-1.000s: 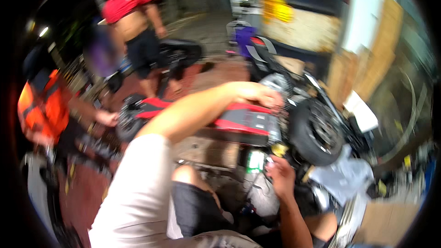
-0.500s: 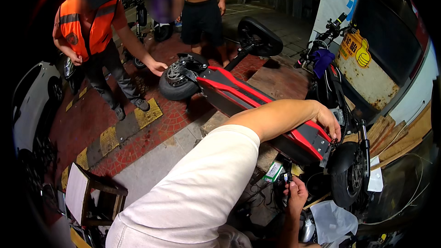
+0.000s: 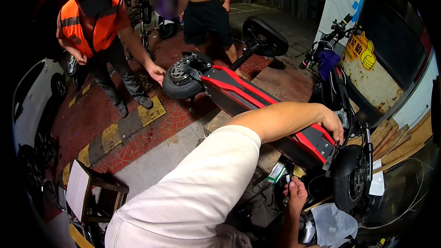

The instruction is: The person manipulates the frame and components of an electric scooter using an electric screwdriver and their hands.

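Observation:
A red and black electric scooter (image 3: 257,95) lies tilted on its side in front of me. Across it reaches my left arm in a pale sleeve; my left hand (image 3: 331,125) curls its fingers over the deck's right end, beside a black cable. Lower down, my right hand (image 3: 296,192) is closed in a pinch on a small dark piece with a pale label (image 3: 288,179), too small to name surely. Another person's hand (image 3: 157,72) touches the scooter's wheel (image 3: 183,81) at the left end.
A person in an orange vest (image 3: 94,25) stands at far left, another in dark shorts (image 3: 207,23) behind the scooter. A wooden stool (image 3: 98,193) stands lower left. At right are a second front wheel (image 3: 348,179), wood planks (image 3: 397,142) and a plastic bag (image 3: 331,222).
The view has shifted slightly, so the scene sits a little further right. The vested person's head has dipped lower. My two hands keep nearly the same places.

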A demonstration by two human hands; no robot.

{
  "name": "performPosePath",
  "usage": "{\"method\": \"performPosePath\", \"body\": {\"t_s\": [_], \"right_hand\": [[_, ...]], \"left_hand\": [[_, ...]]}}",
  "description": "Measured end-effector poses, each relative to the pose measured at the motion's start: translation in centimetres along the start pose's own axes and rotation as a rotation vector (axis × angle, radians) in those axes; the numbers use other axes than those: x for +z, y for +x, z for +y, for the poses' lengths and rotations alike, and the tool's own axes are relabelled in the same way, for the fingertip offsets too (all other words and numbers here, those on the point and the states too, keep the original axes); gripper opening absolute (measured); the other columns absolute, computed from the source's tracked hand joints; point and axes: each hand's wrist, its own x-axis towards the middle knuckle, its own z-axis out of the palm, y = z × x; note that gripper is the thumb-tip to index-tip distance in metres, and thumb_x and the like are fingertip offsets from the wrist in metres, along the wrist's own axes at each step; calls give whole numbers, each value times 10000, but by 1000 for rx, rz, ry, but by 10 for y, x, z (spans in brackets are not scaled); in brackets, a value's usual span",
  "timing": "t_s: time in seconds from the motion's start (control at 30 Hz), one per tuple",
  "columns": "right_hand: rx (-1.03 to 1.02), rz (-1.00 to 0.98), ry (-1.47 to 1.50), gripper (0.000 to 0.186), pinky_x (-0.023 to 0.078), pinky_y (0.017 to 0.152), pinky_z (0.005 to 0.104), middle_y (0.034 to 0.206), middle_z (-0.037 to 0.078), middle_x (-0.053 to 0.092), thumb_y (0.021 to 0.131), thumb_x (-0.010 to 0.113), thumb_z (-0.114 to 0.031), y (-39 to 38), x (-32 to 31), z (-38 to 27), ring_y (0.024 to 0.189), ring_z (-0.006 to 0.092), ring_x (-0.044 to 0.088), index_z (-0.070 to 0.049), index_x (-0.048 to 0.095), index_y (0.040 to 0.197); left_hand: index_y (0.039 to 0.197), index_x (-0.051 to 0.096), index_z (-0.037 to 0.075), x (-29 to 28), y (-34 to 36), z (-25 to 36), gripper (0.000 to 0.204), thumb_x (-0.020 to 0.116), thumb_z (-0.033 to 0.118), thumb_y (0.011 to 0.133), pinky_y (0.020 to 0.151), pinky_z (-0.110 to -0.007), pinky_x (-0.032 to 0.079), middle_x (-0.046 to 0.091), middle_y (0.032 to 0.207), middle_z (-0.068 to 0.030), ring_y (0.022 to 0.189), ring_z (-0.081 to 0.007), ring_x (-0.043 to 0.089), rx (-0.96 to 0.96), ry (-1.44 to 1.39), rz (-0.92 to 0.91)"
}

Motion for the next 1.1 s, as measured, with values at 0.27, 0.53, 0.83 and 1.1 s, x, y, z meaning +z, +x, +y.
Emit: {"method": "performPosePath", "body": {"t_s": [0.27, 0.53, 0.83, 1.1], "right_hand": [[-161, -40, -206, 283, 515, 678, 243, 897, 70, 710, 1036, 664, -113, 11, -6, 20, 709, 95, 601, 45, 670, 1270], [-316, -32, -553, 267, 545, 765, 299, 1018, 90, 733, 1029, 656, -147, 14, -16, 22, 816, 161, 653, 9, 688, 1244], [-722, 5, -1381, 246, 560, 897, 376, 1112, 103, 710, 982, 642, -138, 20, -21, 24, 1013, 255, 692, -74, 689, 1215], [-741, 85, -1042, 332, 578, 943, 351, 1205, 100, 723, 982, 690, -136, 20, -36, 42, 1078, 234, 712, -67, 686, 1306]], "left_hand": [[987, 777, 27, 1, 40, 0, 203, 758, -78, 813, 757, -358, 551, 761, 941, -84, 868, -200, 688, -146, 125, 79], [982, 740, 92, 0, 43, -4, 180, 733, -3, 830, 667, -381, 510, 705, 850, -29, 771, -188, 639, -166, 105, 3], [1003, 752, 78, 5, 36, -4, 191, 738, 17, 823, 689, -405, 521, 715, 867, -28, 778, -197, 638, -164, 144, 12], [889, 798, 35, 27, 31, 26, 137, 720, 21, 777, 649, -407, 511, 737, 834, -74, 725, -207, 647, -262, 377, 36]]}}
